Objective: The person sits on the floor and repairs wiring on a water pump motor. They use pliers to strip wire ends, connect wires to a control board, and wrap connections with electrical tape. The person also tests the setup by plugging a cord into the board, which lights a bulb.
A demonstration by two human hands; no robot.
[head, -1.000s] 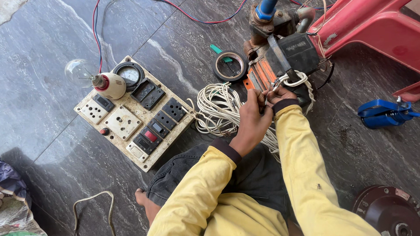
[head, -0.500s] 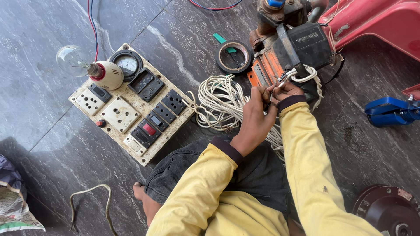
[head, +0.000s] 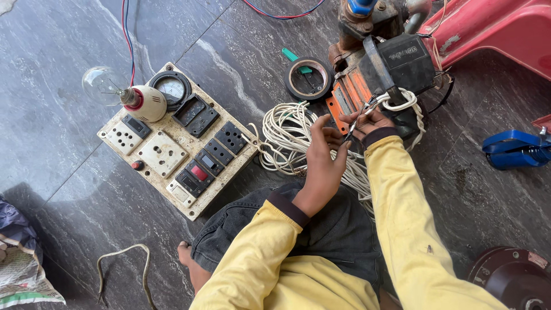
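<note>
Item: our right hand (head: 373,121) pinching a thin wire end (head: 360,115) at the motor (head: 390,69), left hand (head: 322,154) half-spread beside it above the white cable coil (head: 293,138); risk, we judge: wire slipping from so slight a pinch.

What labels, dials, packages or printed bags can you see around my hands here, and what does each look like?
Raised label: on the black motor cover just above the right hand, pale on black.
Round meter dial: top of the cream switch board, white face, black rim.
Printed sack: lower left floor, white with green and dark print, crumpled.
</note>
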